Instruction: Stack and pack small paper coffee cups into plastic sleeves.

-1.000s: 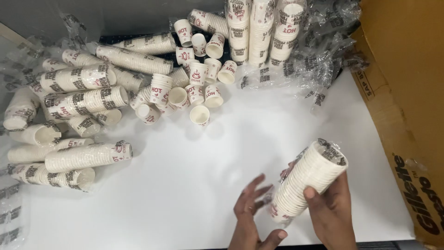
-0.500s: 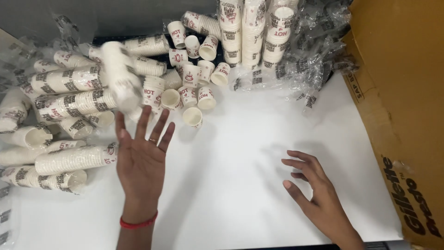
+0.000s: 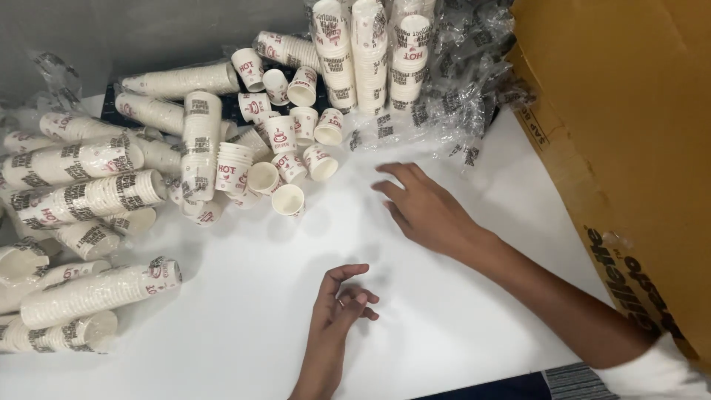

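My left hand (image 3: 342,298) hovers low over the white table (image 3: 244,341) near the front, fingers loosely curled, holding nothing. My right hand (image 3: 422,206) stretches forward over the table with fingers apart, empty, nearest the loose small paper cups (image 3: 289,198) with red print. A long stack of nested cups (image 3: 198,144) lies on top of the pile at the left. More wrapped stacks (image 3: 81,198) lie sideways along the left edge.
Upright cup stacks (image 3: 370,52) in torn clear plastic (image 3: 459,96) stand at the back. A large brown cardboard box (image 3: 637,163) fills the right side. Another sleeve of cups (image 3: 96,292) lies at the front left.
The cup stack left my hands and now lies on the left pile. My left hand dropped back toward me and curled; my right hand reached forward toward the loose cups.
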